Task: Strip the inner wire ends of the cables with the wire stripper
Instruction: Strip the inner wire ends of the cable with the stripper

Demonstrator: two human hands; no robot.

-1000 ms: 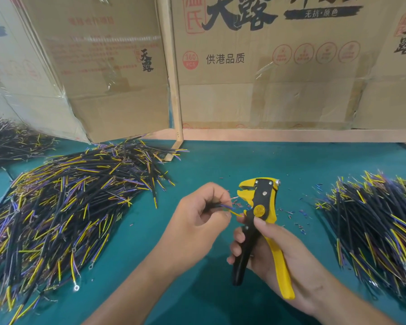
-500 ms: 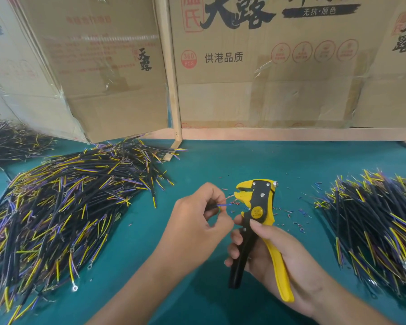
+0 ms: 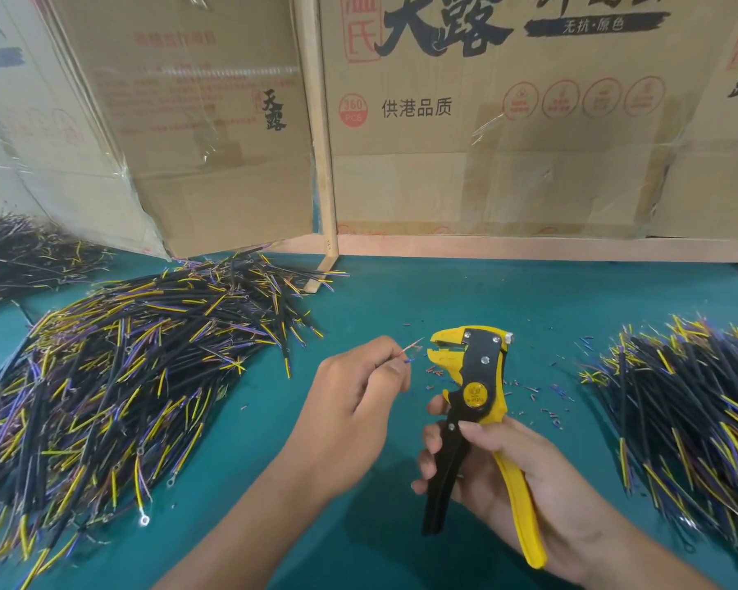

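Note:
My left hand (image 3: 354,402) pinches a short cable whose thin inner wire ends (image 3: 410,350) stick out past my fingertips; one tip shows bare copper, another is blue. Most of the cable is hidden in my fist. My right hand (image 3: 499,466) grips the handles of a yellow and black wire stripper (image 3: 476,389), held upright with its jaws open at the top. The wire ends sit just left of the jaws, with a small gap between them.
A large heap of black cables with yellow and purple wires (image 3: 116,376) lies at the left, another heap (image 3: 691,410) at the right. Small insulation scraps (image 3: 542,398) dot the green table (image 3: 422,300). Cardboard boxes (image 3: 508,121) stand along the back.
The wire ends were in the stripper's jaws; now my left hand has drawn them out to the left, with one tip bare. The jaws have opened.

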